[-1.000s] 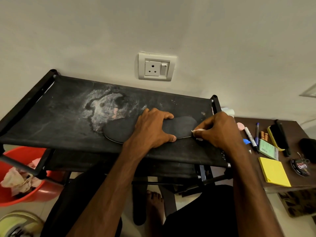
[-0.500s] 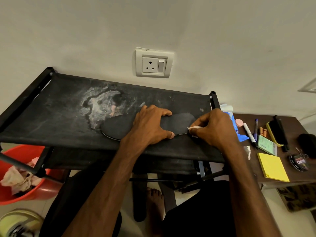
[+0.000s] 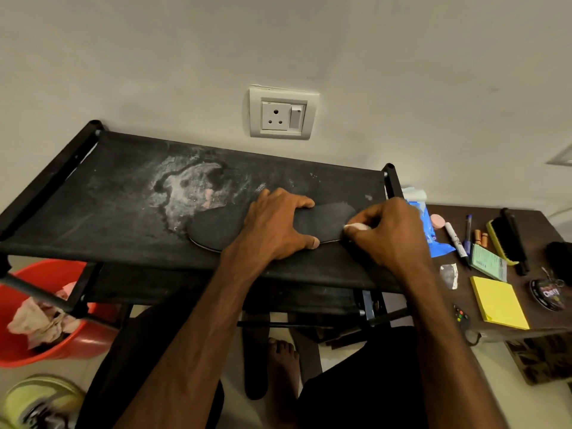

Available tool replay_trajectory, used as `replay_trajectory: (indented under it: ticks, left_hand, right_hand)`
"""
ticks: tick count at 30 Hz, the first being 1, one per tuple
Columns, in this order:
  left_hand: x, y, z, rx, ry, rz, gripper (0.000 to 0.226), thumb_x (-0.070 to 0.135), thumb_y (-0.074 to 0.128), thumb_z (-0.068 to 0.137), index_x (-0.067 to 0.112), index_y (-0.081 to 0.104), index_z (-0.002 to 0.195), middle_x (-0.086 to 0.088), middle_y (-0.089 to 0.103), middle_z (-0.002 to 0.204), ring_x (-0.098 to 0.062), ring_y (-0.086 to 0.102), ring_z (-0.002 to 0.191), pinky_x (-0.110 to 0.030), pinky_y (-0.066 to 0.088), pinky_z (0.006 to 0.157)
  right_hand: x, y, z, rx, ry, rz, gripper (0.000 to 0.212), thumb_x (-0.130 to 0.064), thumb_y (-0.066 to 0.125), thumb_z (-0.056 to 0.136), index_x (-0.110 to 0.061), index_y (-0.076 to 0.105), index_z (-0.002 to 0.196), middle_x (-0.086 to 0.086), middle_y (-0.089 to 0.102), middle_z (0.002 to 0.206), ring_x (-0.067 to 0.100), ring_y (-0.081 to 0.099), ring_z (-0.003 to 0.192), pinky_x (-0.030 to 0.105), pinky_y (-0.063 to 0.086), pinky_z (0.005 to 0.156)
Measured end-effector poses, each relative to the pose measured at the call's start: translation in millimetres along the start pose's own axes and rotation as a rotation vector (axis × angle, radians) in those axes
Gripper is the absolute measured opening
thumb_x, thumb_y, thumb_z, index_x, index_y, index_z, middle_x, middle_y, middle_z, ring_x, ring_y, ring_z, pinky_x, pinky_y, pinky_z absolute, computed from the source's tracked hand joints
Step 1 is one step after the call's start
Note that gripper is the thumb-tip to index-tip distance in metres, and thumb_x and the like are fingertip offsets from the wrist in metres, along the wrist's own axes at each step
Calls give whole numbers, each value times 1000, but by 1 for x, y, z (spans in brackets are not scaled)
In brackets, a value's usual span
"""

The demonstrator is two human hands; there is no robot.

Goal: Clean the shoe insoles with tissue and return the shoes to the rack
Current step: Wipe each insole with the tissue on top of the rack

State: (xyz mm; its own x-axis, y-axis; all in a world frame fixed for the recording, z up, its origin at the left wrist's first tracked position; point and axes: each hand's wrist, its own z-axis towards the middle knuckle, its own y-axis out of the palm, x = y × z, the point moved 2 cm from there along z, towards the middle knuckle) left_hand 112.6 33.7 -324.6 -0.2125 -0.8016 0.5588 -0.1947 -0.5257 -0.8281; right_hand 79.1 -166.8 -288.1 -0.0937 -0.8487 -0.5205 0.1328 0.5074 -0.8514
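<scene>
Lying flat near the front edge of the rack's (image 3: 108, 196) top shelf, right of centre: one dark insole (image 3: 328, 219). Left hand (image 3: 275, 227) is pressing on its middle, fingers spread, thumb at the near rim. Right hand (image 3: 393, 233) is pinching a small white wad, apparently tissue (image 3: 357, 226), against the insole's right end, fingers curled tight. Red tub (image 3: 18, 305) is sitting under the rack's left corner; yellow notepad (image 3: 498, 301) is lying on the side table (image 3: 540, 222).
</scene>
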Motion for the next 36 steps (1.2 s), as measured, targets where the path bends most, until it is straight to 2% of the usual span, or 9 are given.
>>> replay_trajectory:
  ticks: [2,5,9,13,19,24,29,33,36]
  left_hand:
    - [-1,1,0,-5,6,2,79,61,82,67,42,55,138,6,55,141,-23,44,134,-47,33,115]
    - [-1,0,0,-19,16,-11,80,63,79,68,42,53,140,6,54,142,-23,44,134,-47,33,115]
    - [2,-6,-6,-36,34,25,79,61,78,75,37,49,145,1,48,144,-24,39,137,-44,28,118]
    - [1,-17,-14,-73,21,-22,81,51,83,75,25,50,145,-2,46,142,-23,43,131,-38,34,115]
    - [-3,-23,-20,-65,-12,-66,81,49,87,70,26,56,141,-1,50,137,-21,49,125,-40,43,108]
    - [-2,-22,-18,-31,-10,-93,82,46,90,66,25,59,139,-1,53,134,-21,51,122,-37,45,106]
    - [-3,-23,-19,-26,1,-109,82,48,90,67,24,59,138,-1,54,133,-20,52,121,-36,44,106]
    - [-2,-25,-21,-22,9,-93,81,46,90,68,21,59,139,-3,55,134,-21,52,123,-35,40,111]
    - [1,-27,-22,-28,20,-99,79,42,91,69,19,60,138,-3,57,134,-20,53,122,-34,40,111]
  right_hand:
    - [-11,9,-4,-108,-42,26,8,-25,81,80,-23,81,72,-11,73,66,3,69,64,27,60,66]
    - [-18,7,-6,-180,-98,150,5,-27,84,81,-24,83,78,-11,75,69,1,69,66,21,58,64]
    - [0,-8,-2,79,-44,201,6,-28,81,86,-22,82,86,-12,73,75,-1,68,70,10,53,63]
    - [12,-5,0,120,18,144,6,-21,76,88,-20,82,87,-10,71,73,-3,65,70,4,44,57]
    - [-8,12,-8,98,-18,38,10,-23,73,82,-19,81,80,-1,75,72,16,71,70,32,59,70]
    - [-38,29,-20,-84,-192,70,14,-27,76,86,-20,79,74,-7,72,66,5,67,61,33,59,62]
    - [-16,5,-3,168,-60,153,7,-24,75,84,-22,81,83,-12,75,75,-1,69,71,32,61,74]
    - [-16,11,-1,121,16,84,10,-26,71,81,-22,80,78,-7,74,71,9,70,69,41,62,74]
    - [-33,27,-16,27,-65,71,8,-25,75,82,-21,79,76,-10,73,70,5,69,66,37,62,69]
